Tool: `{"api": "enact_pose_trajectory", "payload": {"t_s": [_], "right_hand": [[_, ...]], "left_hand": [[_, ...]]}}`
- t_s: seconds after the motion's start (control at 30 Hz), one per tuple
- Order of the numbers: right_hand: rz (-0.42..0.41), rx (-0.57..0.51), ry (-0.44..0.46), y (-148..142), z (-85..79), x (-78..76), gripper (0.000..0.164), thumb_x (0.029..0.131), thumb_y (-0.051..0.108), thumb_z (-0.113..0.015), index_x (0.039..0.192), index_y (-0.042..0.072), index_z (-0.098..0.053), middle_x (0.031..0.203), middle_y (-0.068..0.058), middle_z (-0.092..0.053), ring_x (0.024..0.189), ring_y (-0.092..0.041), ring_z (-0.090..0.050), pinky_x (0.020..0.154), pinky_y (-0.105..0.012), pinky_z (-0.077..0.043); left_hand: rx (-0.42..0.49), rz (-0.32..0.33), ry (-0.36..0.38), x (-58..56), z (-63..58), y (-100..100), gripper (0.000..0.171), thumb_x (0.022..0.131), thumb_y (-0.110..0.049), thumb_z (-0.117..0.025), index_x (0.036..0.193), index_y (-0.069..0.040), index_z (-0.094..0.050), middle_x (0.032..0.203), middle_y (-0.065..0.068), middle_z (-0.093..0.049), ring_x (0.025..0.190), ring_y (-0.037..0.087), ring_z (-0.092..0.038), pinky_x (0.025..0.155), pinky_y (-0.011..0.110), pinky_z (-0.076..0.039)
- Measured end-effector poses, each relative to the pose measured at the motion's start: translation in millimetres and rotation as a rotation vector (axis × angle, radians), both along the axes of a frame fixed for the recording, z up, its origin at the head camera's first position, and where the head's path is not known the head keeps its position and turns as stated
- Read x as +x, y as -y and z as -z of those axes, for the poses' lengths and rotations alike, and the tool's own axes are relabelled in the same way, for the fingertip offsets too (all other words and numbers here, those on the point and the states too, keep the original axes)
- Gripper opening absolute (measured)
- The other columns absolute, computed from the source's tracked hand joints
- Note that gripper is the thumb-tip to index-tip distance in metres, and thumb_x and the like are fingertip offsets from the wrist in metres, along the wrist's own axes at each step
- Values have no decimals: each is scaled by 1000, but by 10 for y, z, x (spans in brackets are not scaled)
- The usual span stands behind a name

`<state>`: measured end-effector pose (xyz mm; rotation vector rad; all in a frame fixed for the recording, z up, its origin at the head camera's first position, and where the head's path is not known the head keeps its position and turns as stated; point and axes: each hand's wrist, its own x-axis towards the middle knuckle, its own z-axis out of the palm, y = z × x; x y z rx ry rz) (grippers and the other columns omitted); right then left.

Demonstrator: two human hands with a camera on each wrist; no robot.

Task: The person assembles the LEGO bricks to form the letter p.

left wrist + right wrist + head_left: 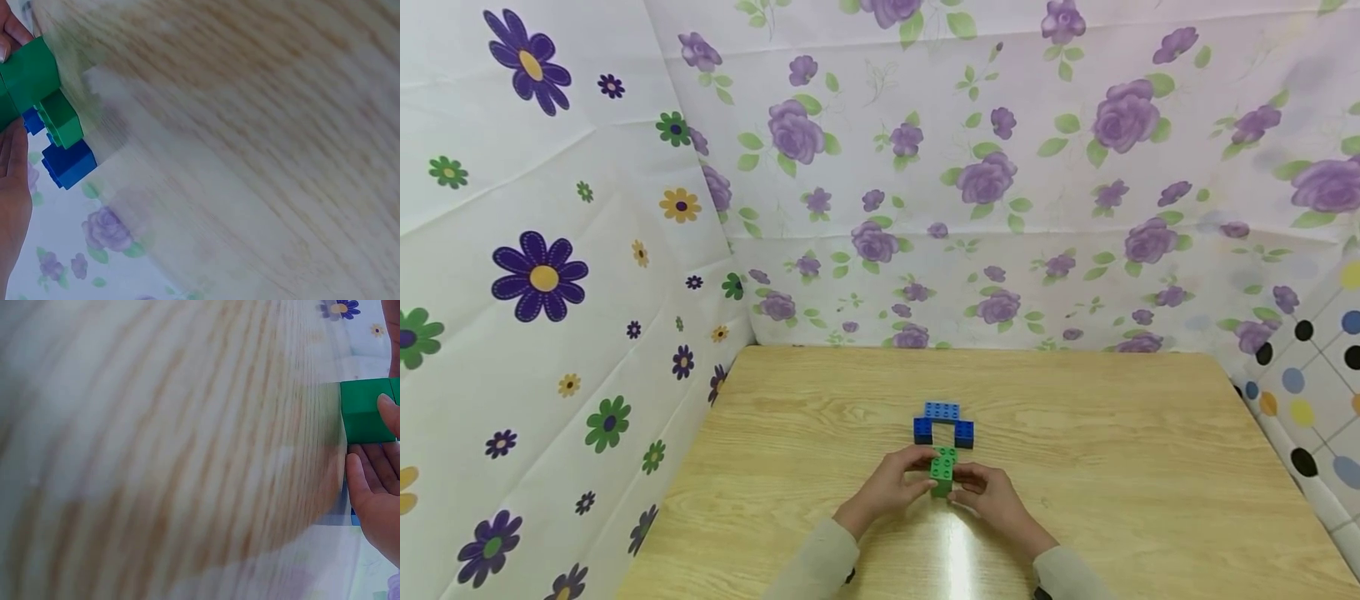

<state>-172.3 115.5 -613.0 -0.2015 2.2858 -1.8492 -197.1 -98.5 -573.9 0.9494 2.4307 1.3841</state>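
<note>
A stack of green toy building bricks [942,480] stands on the table, with a seam visible in its side. From the left, my left hand [891,483] grips it between thumb and fingers. My right hand [994,498] holds its right side low down, thumb toward me. Just behind is another green brick [62,120], partly hidden in the head view. Farther back, a lighter blue brick [942,412] lies crosswise between two dark blue bricks, one left [922,431] and one right [964,434]. The right wrist view shows the green stack [369,412] at its edge.
The wooden table [805,392] carries the bricks near its middle. A rose-patterned cloth [925,275] hangs behind it. Flowered cloth [625,350] covers the left side, and dotted cloth [1318,433] the right.
</note>
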Motion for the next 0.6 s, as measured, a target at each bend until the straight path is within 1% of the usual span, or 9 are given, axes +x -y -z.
{"api": "enact_pose_trajectory", "payload": {"t_s": [0.1,0.17,0.3,0.43,0.6], "right_hand": [[9,4,-5,15,-8,-1,44,79,8,-79,119,-4,-63,116,-18,-65,110,-33,-61,90,-30,-54],[15,8,-6,28,-20,0,44,79,7,-79,118,-4,-63,115,-18,-65,109,-32,-61,90,-30,-54],[8,12,-7,48,-37,3,44,79,8,-79,118,-4,-63,115,-18,-65,109,-32,-62,91,-32,-54],[12,16,-13,44,-34,5,44,78,7,-79,118,-4,-63,115,-19,-65,109,-33,-62,91,-33,-54],[6,26,1,31,-27,15,46,79,5,-78,120,-5,-61,118,-20,-64,111,-34,-61,92,-34,-53]], "left_hand": [[2,1,-16,7,2,-1,36,91,-10,-67,126,-8,-56,120,4,-61,107,15,-61,95,36,-52],[13,-8,-9,14,4,0,36,91,-10,-67,126,-8,-57,120,5,-61,107,17,-61,95,37,-52],[56,-33,43,33,11,4,36,91,-8,-67,125,-10,-57,120,5,-62,108,20,-62,96,38,-52],[107,-58,126,36,37,-8,34,91,-9,-67,123,-12,-58,119,5,-62,110,20,-61,97,35,-51],[185,-96,265,58,66,-30,34,90,-7,-68,122,-10,-59,120,6,-62,115,23,-59,99,30,-49]]}}
